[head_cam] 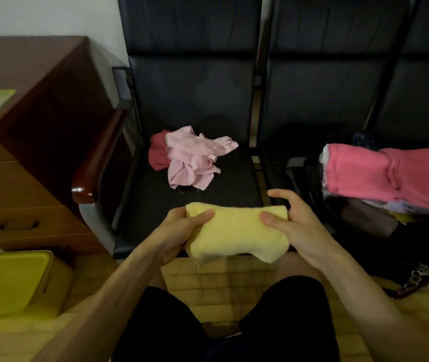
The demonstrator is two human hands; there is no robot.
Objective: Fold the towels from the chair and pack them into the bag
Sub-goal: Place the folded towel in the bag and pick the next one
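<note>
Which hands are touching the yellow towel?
Touching: both. The head view shows the left hand and the right hand pinching the yellow towel, thumbs on top.

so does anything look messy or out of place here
A pale pink towel lies crumpled on the chair seat, partly over a red towel, with loose threads at its edge. A coral towel sits piled high on the bag, not tucked in. The held yellow towel looks neat.

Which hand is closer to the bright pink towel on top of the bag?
Right. The right hand grips the yellow towel at the end nearest the bright pink towel. The left hand grips the opposite end, farther from it.
</note>
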